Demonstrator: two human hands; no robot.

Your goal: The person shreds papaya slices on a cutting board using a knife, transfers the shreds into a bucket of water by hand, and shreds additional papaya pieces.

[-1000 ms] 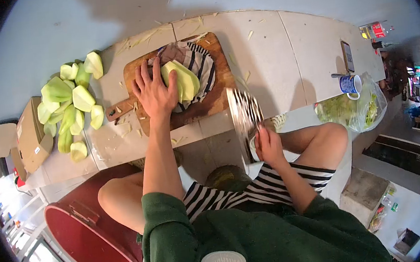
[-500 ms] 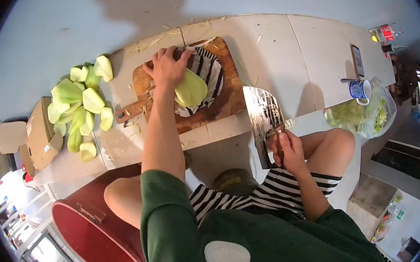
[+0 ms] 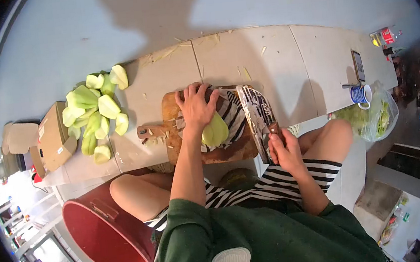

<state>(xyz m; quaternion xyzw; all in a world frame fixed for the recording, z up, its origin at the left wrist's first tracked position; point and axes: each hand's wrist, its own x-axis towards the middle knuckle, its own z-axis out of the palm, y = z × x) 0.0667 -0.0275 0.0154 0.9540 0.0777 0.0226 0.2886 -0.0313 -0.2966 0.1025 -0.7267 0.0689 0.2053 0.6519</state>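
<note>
My left hand point(image 3: 198, 109) lies with spread fingers on the striped cloth point(image 3: 233, 111), which covers part of the wooden cutting board point(image 3: 245, 150). Just right of that hand, pale green peeled pieces point(image 3: 215, 130) rest on the cloth. My right hand point(image 3: 285, 149) grips the handle of a wide cleaver point(image 3: 256, 114), whose blade stands at the board's right edge. A wooden-handled tool point(image 3: 150, 131) lies at the board's left side. Farther left is a pile of pale green cut pieces point(image 3: 85, 97).
A cardboard box point(image 3: 55, 141) stands at the counter's left end. On the right are a mug point(image 3: 359, 94), a phone point(image 3: 358, 65), a bottle point(image 3: 385, 37) and a plastic bag of greens point(image 3: 383, 117). Below left is a red bin point(image 3: 106, 237); peel shreds dot the counter.
The cleaver has moved from beside my right knee up to the board's right edge. My left hand has shifted off the green pieces onto the cloth. The whole view has shifted too.
</note>
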